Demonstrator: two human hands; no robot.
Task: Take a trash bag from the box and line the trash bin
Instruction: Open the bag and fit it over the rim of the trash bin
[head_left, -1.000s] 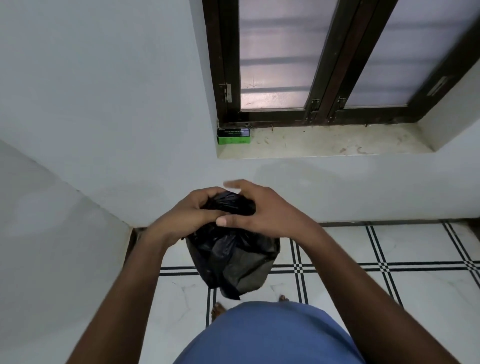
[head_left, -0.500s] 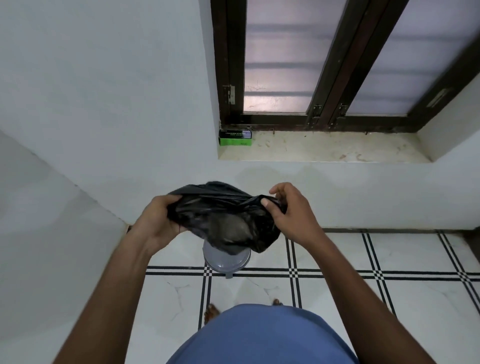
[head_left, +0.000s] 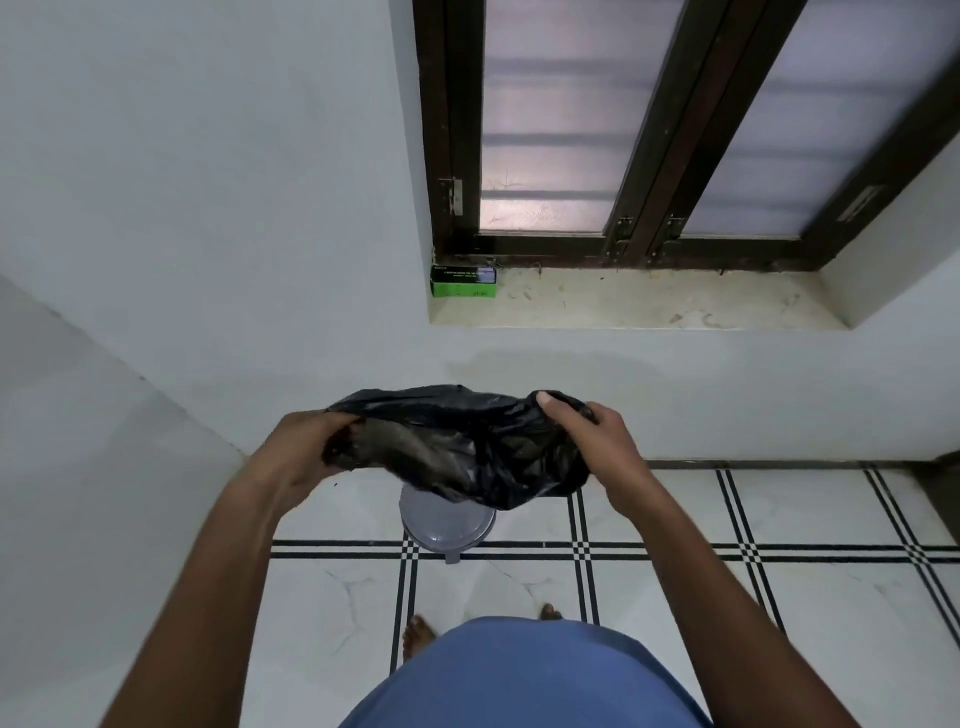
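Note:
I hold a black trash bag (head_left: 467, 447) stretched wide between both hands at chest height. My left hand (head_left: 306, 452) grips its left edge, fingers tucked into the mouth. My right hand (head_left: 592, 441) grips the right edge with the thumb on top. Directly below the bag stands a small grey trash bin (head_left: 447, 525) on the tiled floor, its upper part hidden by the bag. The green and black trash bag box (head_left: 463, 281) lies on the left end of the window sill, well beyond my hands.
A white wall runs ahead and on the left, meeting in a corner near the bin. The stone window sill (head_left: 649, 306) sits under a dark-framed window. My bare feet (head_left: 418, 631) stand on white floor tiles with black lines.
My hands have pulled apart, spreading the bunched bag open sideways. The bin, hidden behind the bag a second ago, now shows beneath it.

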